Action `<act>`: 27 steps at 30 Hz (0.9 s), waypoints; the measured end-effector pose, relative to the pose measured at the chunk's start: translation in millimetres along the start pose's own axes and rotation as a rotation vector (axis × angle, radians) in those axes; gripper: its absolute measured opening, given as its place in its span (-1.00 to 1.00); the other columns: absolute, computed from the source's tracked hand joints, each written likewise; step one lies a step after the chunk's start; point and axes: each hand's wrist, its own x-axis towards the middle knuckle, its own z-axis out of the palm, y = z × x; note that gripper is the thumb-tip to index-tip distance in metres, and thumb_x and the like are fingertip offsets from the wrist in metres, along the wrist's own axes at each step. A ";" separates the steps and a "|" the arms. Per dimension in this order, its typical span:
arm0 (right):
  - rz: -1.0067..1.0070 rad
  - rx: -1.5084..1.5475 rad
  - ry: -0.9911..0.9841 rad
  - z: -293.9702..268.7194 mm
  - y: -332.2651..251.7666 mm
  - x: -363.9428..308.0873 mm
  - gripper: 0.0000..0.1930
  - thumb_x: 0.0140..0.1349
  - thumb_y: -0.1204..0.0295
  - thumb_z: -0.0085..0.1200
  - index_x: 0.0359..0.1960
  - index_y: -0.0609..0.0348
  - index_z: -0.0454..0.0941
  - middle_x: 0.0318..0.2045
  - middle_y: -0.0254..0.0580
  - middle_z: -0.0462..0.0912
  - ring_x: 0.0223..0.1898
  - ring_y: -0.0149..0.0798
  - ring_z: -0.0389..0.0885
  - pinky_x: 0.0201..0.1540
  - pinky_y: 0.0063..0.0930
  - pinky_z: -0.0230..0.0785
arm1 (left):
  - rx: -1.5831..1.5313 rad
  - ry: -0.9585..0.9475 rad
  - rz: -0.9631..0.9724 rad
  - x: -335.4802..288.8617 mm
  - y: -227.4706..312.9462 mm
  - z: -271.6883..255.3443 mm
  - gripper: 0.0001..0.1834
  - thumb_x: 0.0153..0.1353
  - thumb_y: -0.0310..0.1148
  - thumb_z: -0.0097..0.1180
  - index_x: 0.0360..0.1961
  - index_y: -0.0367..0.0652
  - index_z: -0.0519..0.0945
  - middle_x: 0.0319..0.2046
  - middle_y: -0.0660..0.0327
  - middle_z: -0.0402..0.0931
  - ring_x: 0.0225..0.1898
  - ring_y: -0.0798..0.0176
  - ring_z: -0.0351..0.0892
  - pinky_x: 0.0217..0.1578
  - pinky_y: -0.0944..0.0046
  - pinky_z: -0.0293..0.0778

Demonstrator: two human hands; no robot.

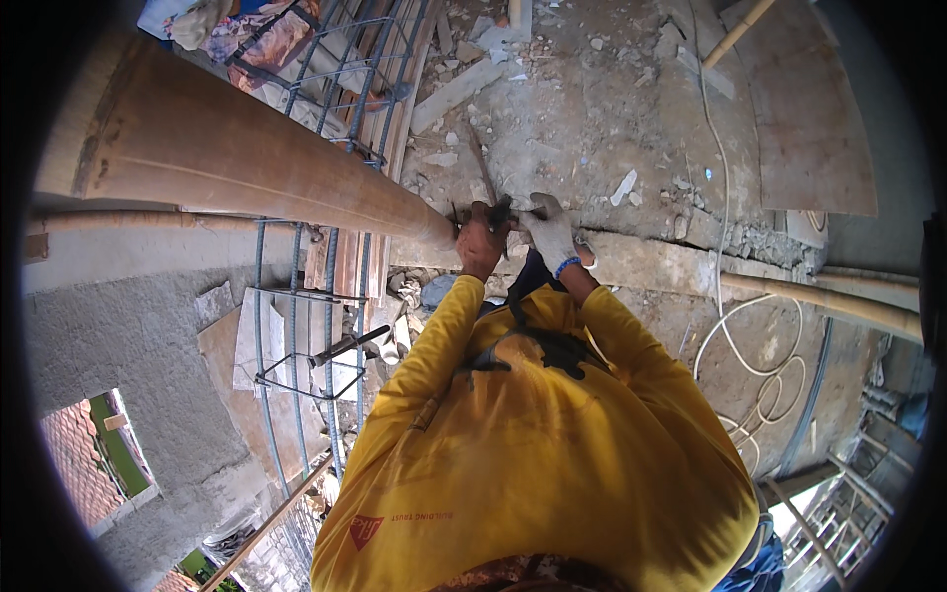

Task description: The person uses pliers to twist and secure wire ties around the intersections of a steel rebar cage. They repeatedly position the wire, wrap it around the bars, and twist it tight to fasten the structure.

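Note:
My bare left hand (480,242) is closed, its fingers curled by a dark tool (501,209) that looks like a hammer head. A thin wooden stick, perhaps its handle (480,163), slants up and away from it. My right hand (552,232), in a pale glove with a blue band at the wrist, meets the same dark piece from the other side with bent fingers. What exactly each palm grips is partly hidden. Just left of my left hand ends a thick brown post (266,163), running in from the upper left.
Steel bar cages with stirrups (296,335) stand to the left beside a rough grey wall (148,326). Rubble and a board (459,94) lie ahead. A pale hose (755,380) coils at right, near bamboo poles (829,301) and a plywood sheet (804,109).

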 end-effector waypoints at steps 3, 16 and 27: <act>0.007 -0.010 -0.037 -6.4 -0.3 -3.3 -0.40 0.38 0.49 0.29 0.41 0.28 0.35 -0.35 -0.14 0.74 -0.49 -0.40 0.67 -0.53 -0.52 0.43 | 0.002 0.023 0.057 -0.1 -2.3 0.6 -0.34 0.11 -0.03 0.56 0.07 -0.16 0.51 -0.15 -0.11 0.76 -0.04 -0.29 0.75 -0.07 -0.18 0.59; -0.409 -0.571 0.026 8.7 1.3 -14.5 -0.24 0.28 0.55 0.31 0.51 0.34 0.26 -0.23 -0.01 0.85 -0.21 -0.08 0.84 -0.12 -0.28 0.65 | 0.064 0.020 0.048 -6.6 -7.8 5.6 -0.45 0.28 -0.13 0.42 0.17 -0.06 0.46 0.03 -0.27 0.60 0.00 -0.47 0.65 -0.03 -0.32 0.54; -0.558 -0.567 0.092 1.3 19.1 -12.3 -0.43 0.33 0.56 0.28 0.37 0.21 0.41 -0.27 0.01 0.81 -0.29 -0.17 0.82 -0.25 -0.28 0.62 | 0.053 0.007 0.075 -11.4 -6.5 2.7 -0.42 0.30 -0.13 0.40 0.24 -0.06 0.44 0.07 -0.27 0.57 0.01 -0.48 0.65 -0.03 -0.32 0.54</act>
